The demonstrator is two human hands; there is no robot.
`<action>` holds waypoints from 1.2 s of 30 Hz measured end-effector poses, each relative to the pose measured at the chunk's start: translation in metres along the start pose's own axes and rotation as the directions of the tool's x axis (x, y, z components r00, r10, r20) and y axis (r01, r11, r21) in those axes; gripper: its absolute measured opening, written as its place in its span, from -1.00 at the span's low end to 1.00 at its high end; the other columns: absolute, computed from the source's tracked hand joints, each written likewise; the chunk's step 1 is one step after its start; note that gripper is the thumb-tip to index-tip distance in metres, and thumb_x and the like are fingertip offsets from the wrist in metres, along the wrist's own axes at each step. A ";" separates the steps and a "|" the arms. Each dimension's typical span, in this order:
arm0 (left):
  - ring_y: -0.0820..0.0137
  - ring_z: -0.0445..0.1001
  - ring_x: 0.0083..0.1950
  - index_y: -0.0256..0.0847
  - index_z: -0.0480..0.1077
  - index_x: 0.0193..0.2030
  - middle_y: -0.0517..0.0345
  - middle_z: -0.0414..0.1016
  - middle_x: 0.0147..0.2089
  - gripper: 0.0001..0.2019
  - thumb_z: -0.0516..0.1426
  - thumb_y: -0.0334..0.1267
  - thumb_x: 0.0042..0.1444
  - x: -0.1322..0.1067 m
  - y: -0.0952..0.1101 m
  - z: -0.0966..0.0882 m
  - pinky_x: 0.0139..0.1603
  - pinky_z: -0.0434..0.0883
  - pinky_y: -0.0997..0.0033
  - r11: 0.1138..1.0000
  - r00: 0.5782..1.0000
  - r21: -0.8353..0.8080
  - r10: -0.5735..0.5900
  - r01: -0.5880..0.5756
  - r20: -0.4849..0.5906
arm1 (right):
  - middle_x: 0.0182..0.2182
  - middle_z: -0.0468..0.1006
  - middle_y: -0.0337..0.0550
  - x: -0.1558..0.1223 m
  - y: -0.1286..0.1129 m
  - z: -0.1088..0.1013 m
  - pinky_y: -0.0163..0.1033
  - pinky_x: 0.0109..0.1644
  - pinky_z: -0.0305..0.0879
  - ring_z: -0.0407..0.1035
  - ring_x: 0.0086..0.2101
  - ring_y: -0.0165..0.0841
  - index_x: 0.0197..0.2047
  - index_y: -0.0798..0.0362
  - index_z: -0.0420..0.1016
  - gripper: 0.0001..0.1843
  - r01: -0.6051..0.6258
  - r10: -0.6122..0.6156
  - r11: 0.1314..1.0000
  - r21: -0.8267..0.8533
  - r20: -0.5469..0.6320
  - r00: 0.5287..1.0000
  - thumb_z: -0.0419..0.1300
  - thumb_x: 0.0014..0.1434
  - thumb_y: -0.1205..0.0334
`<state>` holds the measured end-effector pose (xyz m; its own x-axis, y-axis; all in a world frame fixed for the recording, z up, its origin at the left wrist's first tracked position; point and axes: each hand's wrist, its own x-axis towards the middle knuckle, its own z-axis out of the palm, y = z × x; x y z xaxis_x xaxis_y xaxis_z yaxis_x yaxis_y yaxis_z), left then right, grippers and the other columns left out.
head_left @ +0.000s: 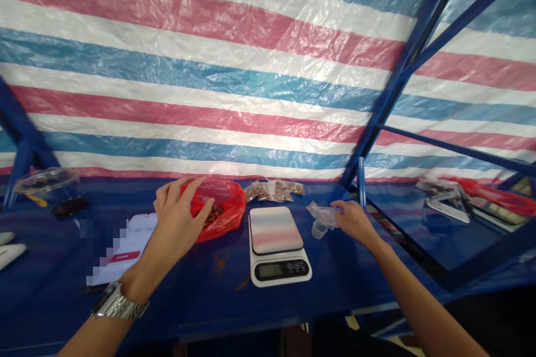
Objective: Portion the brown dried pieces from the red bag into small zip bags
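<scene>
My left hand (pixel 184 206), with a metal watch on its wrist, hovers at the left side of a red plastic bag (pixel 228 215). Its fingers are curved and spread apart. Small dark brown pieces show in the bag's mouth. At the right, the fingers of my right hand (pixel 352 220) pinch clear plastic bags (pixel 324 214). A small clear plastic cup (pixel 319 229) stands just below these bags. Between my hands sits a white digital kitchen scale (pixel 278 245) with nothing on its platform; its display is too dim to read.
Filled clear packets (pixel 274 190) lie behind the scale. A phone (pixel 129 245) with a timer rests at the left, near a clear tub (pixel 52 187). Blue metal posts (pixel 381 100) and a striped sheet (pixel 209 67) bound the table (pixel 201 295).
</scene>
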<state>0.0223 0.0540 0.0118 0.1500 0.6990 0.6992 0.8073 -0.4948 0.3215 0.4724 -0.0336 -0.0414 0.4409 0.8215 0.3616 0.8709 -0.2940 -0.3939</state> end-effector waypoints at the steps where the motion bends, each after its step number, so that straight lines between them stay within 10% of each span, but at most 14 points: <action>1: -0.07 0.21 0.29 -0.12 0.36 0.32 -0.10 0.34 0.28 -0.51 0.07 -0.03 0.31 0.000 0.001 0.001 0.32 0.23 -0.12 1.000 1.000 -0.002 0.002 -0.002 -0.002 | -0.15 0.55 0.10 -0.001 0.001 0.003 -0.11 -0.02 0.33 0.44 -0.12 -0.13 0.00 0.09 0.62 -0.55 0.060 -0.063 0.997 -0.050 -0.056 0.996 0.08 0.09 0.43; 4: -0.07 0.21 0.28 -0.12 0.36 0.32 -0.11 0.33 0.28 -0.51 0.07 -0.03 0.31 0.000 0.005 0.004 0.31 0.24 -0.13 1.000 1.000 0.003 0.007 -0.007 -0.001 | -0.02 0.50 0.10 -0.001 -0.004 0.005 -0.02 0.15 0.28 0.37 0.01 -0.09 -0.01 0.06 0.59 -0.58 0.226 -0.233 0.972 -0.055 -0.162 0.959 0.06 0.11 0.42; 9: -0.05 0.23 0.27 -0.10 0.40 0.27 -0.09 0.34 0.26 -0.55 0.06 -0.04 0.31 -0.001 0.006 0.006 0.32 0.24 -0.12 1.000 1.000 0.017 0.010 -0.011 0.013 | -0.16 0.59 -0.03 -0.002 -0.010 0.008 -0.10 0.11 0.32 0.44 -0.09 -0.18 -0.17 0.03 0.62 -0.70 0.398 -0.401 0.916 0.051 0.067 0.914 0.05 0.20 0.35; 15: -0.04 0.23 0.25 -0.11 0.43 0.24 -0.10 0.35 0.24 -0.59 0.06 -0.08 0.33 -0.003 0.002 0.004 0.28 0.27 -0.14 1.000 1.000 0.026 0.002 -0.003 0.021 | -0.15 0.67 -0.07 0.017 -0.018 0.003 -0.18 0.05 0.37 0.53 -0.12 -0.21 -0.22 -0.02 0.71 -0.62 0.277 -0.280 0.960 0.044 0.161 0.946 0.07 0.11 0.41; 20: -0.02 0.23 0.25 -0.11 0.45 0.19 -0.11 0.35 0.24 -0.65 0.07 -0.14 0.34 -0.006 0.002 0.008 0.23 0.31 -0.14 0.999 0.999 0.028 0.023 -0.024 0.022 | -0.14 0.70 -0.07 0.038 -0.102 0.010 -0.22 -0.01 0.37 0.56 -0.15 -0.20 -0.13 0.02 0.69 -0.66 0.305 -0.339 0.928 0.215 0.143 0.930 0.08 0.30 0.15; 24: 0.03 0.25 0.26 -0.07 0.47 0.15 -0.07 0.37 0.23 -0.70 0.07 -0.22 0.34 -0.016 0.011 0.015 0.23 0.32 -0.10 0.996 0.995 -0.006 0.087 -0.087 0.054 | -0.31 0.69 0.02 0.040 -0.170 0.041 -0.25 -0.13 0.34 0.57 -0.18 -0.13 -0.32 0.04 0.68 -0.66 0.071 -0.116 0.980 0.187 0.245 0.963 0.18 0.28 0.02; 30: 0.10 0.27 0.25 0.01 0.47 0.13 0.01 0.39 0.23 -0.71 0.08 -0.30 0.33 -0.024 0.033 0.016 0.27 0.30 -0.07 0.979 0.979 -0.108 0.185 -0.175 0.088 | -0.48 0.62 0.01 0.043 -0.187 0.055 -0.24 -0.29 0.29 0.55 -0.33 -0.15 -0.48 0.13 0.64 -0.61 -0.009 -0.059 0.975 0.221 0.300 0.952 0.15 0.26 0.12; 36: 0.22 0.46 0.08 -0.08 0.44 0.10 0.04 0.52 0.06 -0.75 0.02 -0.25 0.39 -0.017 0.056 0.009 0.14 0.38 0.13 0.955 0.985 -0.278 0.136 -0.102 0.107 | -0.34 0.66 -0.09 0.016 -0.199 0.006 -0.29 -0.28 0.33 0.46 -0.37 -0.34 -0.22 0.08 0.70 -0.73 -0.217 -0.267 0.648 0.730 0.485 0.833 0.32 0.11 0.07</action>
<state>0.0698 0.0193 0.0119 0.3191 0.6762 0.6640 0.5974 -0.6874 0.4130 0.3051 0.0408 0.0372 0.0298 0.9996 -0.0033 0.3097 -0.0124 -0.9508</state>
